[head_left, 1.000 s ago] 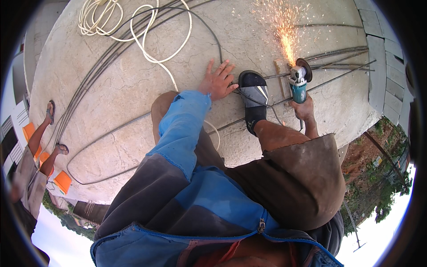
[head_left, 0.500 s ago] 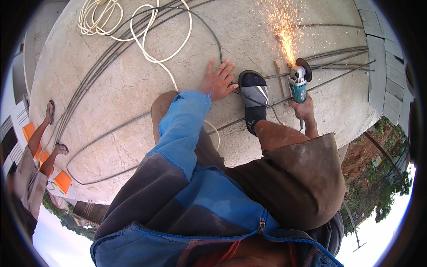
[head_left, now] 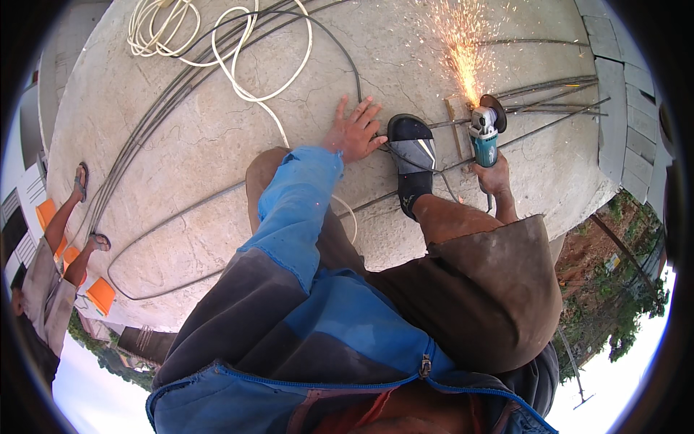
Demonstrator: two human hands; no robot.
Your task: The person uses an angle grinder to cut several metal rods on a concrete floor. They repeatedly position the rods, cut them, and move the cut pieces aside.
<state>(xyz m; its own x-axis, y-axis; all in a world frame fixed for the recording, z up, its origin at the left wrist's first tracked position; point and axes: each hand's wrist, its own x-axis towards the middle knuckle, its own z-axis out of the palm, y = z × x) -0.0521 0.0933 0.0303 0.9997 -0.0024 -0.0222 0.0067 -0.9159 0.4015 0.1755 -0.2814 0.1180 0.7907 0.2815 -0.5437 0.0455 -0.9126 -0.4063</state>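
My right hand (head_left: 494, 176) is wrapped round the rear body of a teal and silver angle grinder (head_left: 485, 148). The grinder's dark disc (head_left: 494, 112) meets a steel rod (head_left: 442, 124), and bright sparks (head_left: 466, 65) spray away toward the far side. My left hand (head_left: 355, 132) lies with fingers spread, on or just over the concrete by the rod's left end. Between the hands, my right foot in a black and grey shoe (head_left: 412, 148) stands across the rod. A thin wooden strip (head_left: 453, 129) lies just left of the grinder.
Several long steel rods (head_left: 137, 134) run along the left, more (head_left: 557, 90) at the right. A coiled white cable (head_left: 242, 87) lies at the far left. Another person's legs (head_left: 69, 224) stand beside orange blocks (head_left: 101, 295). The concrete slab (head_left: 195, 253) drops off toward plants (head_left: 614, 311) at lower right.
Both hands and the grinder stay in nearly the same place. The sparks keep flying, with their spray slightly changed in shape. At the far left, the other person's hand has come into view.
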